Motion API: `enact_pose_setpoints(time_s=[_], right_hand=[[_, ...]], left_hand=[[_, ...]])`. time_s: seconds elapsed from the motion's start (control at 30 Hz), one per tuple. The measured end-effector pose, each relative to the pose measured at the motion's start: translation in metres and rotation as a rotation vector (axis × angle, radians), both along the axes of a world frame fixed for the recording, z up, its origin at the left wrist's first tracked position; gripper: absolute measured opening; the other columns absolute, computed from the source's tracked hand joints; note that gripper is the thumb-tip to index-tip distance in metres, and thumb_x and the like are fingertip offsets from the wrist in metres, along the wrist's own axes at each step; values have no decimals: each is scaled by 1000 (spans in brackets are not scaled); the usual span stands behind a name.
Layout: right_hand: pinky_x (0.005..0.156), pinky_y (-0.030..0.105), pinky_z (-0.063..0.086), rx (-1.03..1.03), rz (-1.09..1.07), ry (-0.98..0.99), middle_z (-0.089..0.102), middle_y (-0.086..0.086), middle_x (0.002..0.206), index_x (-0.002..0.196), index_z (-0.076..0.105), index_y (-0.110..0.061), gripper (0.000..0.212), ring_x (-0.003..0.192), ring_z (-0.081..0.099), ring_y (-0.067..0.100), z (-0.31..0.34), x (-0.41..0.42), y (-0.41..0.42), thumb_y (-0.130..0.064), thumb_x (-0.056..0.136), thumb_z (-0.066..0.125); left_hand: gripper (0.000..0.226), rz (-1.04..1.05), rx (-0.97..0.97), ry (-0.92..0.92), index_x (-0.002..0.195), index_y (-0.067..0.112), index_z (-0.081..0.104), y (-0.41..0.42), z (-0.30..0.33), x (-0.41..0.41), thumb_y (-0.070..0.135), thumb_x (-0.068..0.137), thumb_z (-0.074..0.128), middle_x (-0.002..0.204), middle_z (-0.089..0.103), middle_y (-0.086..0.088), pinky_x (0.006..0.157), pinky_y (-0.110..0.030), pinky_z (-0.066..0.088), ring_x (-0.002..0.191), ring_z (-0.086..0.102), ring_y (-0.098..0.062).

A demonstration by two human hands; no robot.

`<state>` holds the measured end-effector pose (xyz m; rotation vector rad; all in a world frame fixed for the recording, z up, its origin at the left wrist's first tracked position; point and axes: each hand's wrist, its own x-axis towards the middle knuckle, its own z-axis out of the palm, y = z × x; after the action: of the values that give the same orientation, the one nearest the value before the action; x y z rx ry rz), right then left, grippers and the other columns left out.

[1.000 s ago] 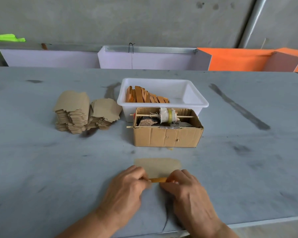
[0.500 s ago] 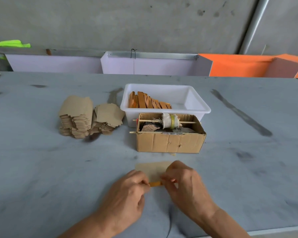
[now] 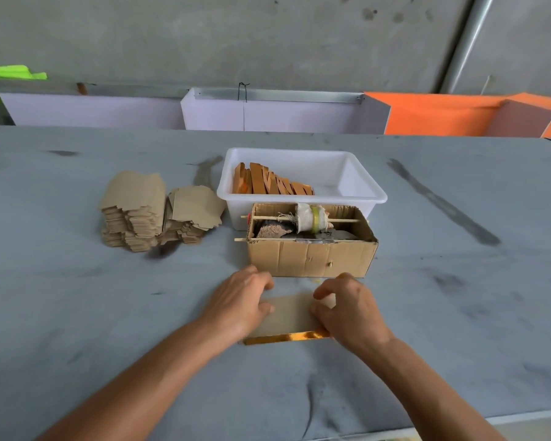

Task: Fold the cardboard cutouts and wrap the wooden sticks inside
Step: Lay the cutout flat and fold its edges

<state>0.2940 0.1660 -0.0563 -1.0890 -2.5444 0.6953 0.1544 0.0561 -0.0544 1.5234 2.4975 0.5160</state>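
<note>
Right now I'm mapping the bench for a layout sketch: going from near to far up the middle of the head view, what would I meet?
Cardboard cutout gripped between both hands → cardboard box → white tub of wooden sticks → white partition.

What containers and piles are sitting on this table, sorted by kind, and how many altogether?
White plastic tubs: 1, the white tub, holding orange wooden sticks.
Cardboard boxes: 1, the open cardboard box.
Stacks of cardboard cutouts: 2, the taller stack and the lower stack beside it.
Cutouts being folded: 1, the cutout under both hands.
Total: 5
</note>
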Motion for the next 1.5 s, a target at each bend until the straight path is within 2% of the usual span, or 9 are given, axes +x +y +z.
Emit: enact_pose_setpoints(time_s=[0.17,0.4,0.53,0.67,0.87,0.97,1.27,1.4,1.5], right_hand=[[80,34,49,68,123,-147,51,4,115,103,68,-11,20,95,58,26,4,-11,4,-12,89,54],[80,35,48,94,244,-247,48,4,116,121,56,-20,28,98,56,26,6,-13,8,-19,94,48],[70,30,42,150,244,-284,44,4,108,119,54,-22,25,88,57,26,2,-5,3,-21,96,43],[76,36,45,174,202,-278,47,6,112,121,52,-21,27,93,58,31,0,3,-3,-22,97,41],[75,37,49,197,161,-219,46,5,116,124,53,-18,32,94,59,30,0,2,-4,-18,93,51],[76,36,49,213,178,-140,50,0,118,120,61,-22,29,96,59,27,2,-5,3,-17,92,55],[73,25,45,223,218,-51,65,-8,100,98,73,-29,18,94,57,14,-3,-5,18,-19,90,60],[70,25,46,339,326,-67,67,-7,92,93,73,-26,17,92,53,11,-1,-5,21,-17,90,59],[53,32,47,476,461,-21,64,0,71,73,72,-16,14,75,57,22,0,-2,22,-3,77,70]], left_hand=[[20,27,-37,-57,102,18,59,4,5,-1,25,85,67,95,59,5,74,-25,40,95,57,-16],[19,23,-45,-33,102,17,62,6,8,1,24,85,68,110,51,0,89,-28,42,108,48,-17],[13,2,-75,-26,100,16,60,7,10,5,19,88,63,111,51,-1,89,-31,42,108,48,-20],[18,20,-122,-96,105,13,54,9,13,7,13,88,59,110,55,-4,85,-32,46,103,53,-23],[22,29,-136,-245,92,17,65,16,18,1,9,75,76,83,56,4,71,-25,50,78,55,-14],[20,4,-84,-256,81,19,65,17,16,0,5,72,77,75,59,3,70,-26,51,71,55,-13],[10,36,107,-269,88,15,75,18,0,-8,11,80,72,71,61,9,67,-17,46,67,55,-5],[9,18,147,-178,83,16,74,17,-3,-7,9,79,72,69,61,8,57,-7,38,64,54,-3],[11,-101,162,-3,86,15,72,14,-6,-6,8,84,65,83,62,4,67,-15,39,78,52,-9]])
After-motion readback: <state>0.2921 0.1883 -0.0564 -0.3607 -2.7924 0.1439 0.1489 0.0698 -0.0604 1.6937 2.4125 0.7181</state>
